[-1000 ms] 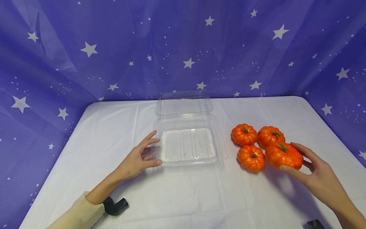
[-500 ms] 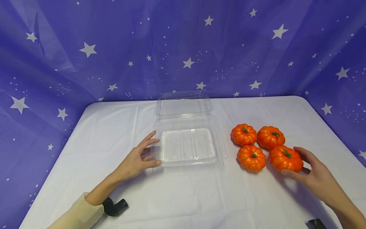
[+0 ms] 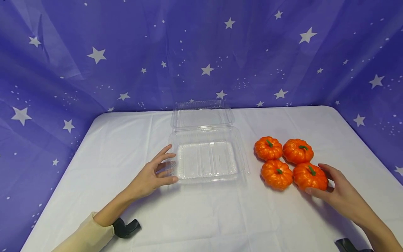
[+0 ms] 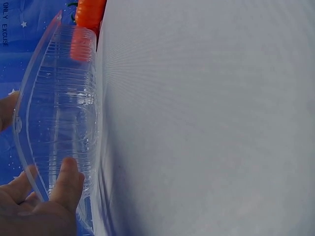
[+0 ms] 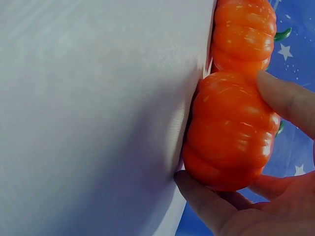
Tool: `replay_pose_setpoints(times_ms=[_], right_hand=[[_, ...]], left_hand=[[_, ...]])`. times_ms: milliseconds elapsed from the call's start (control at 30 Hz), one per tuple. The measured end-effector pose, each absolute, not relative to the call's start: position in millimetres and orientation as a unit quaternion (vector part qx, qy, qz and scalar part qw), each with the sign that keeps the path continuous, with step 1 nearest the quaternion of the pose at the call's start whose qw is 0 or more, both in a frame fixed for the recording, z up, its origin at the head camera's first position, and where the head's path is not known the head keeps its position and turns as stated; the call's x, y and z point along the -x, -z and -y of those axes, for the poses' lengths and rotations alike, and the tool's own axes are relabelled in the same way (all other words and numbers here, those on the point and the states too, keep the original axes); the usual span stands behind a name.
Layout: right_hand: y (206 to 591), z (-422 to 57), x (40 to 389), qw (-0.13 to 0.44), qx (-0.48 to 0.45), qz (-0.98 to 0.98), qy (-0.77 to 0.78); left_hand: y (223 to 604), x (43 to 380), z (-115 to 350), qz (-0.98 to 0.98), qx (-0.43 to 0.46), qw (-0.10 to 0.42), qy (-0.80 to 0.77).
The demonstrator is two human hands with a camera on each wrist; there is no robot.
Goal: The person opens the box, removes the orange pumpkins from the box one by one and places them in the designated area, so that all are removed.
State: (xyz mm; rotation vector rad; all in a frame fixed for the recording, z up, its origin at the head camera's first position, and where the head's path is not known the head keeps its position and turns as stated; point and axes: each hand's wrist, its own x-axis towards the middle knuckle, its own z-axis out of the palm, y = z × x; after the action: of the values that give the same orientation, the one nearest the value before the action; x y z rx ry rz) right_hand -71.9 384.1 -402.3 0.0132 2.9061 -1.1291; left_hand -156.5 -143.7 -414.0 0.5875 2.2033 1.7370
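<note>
A clear plastic clamshell container [image 3: 206,176] lies with its lid raised at the table's middle. My left hand [image 3: 151,176] touches its left side, fingers spread and fairly straight, the thumb at the front corner. In the left wrist view, fingertips [image 4: 68,179] lie against the ribbed wall. On the right, several orange toy pumpkins with green stems sit close together. My right hand [image 3: 341,192] holds the front right pumpkin [image 3: 310,177] between thumb and fingers. That pumpkin [image 5: 231,130] sits low against the white cloth in the right wrist view; my palm hides part of its side.
Beside the held pumpkin are a front left pumpkin [image 3: 277,174], a back left pumpkin [image 3: 268,148] and a back right pumpkin [image 3: 297,151]. A purple star-patterned curtain [image 3: 201,52] stands behind the white-covered table [image 3: 201,217]. Black wrist gear [image 3: 126,228] is by the left sleeve.
My right hand has lowered the front right pumpkin, drawn it slightly right, then moved it left beside the front left one. The left hand and container have stayed put.
</note>
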Motion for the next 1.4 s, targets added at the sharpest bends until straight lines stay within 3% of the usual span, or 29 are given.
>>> replay_pose_setpoints(times_ms=[1167,1400], right_hand=[[406,-384,78,0.018,-0.005,-0.930,0.366],[375,-377,91,-0.004,0.076,-0.945,0.317]], left_hand=[[416,162,142,-0.760,-0.207,0.141,-0.600],[411,161,143,-0.774,-0.218,0.124,-0.581]])
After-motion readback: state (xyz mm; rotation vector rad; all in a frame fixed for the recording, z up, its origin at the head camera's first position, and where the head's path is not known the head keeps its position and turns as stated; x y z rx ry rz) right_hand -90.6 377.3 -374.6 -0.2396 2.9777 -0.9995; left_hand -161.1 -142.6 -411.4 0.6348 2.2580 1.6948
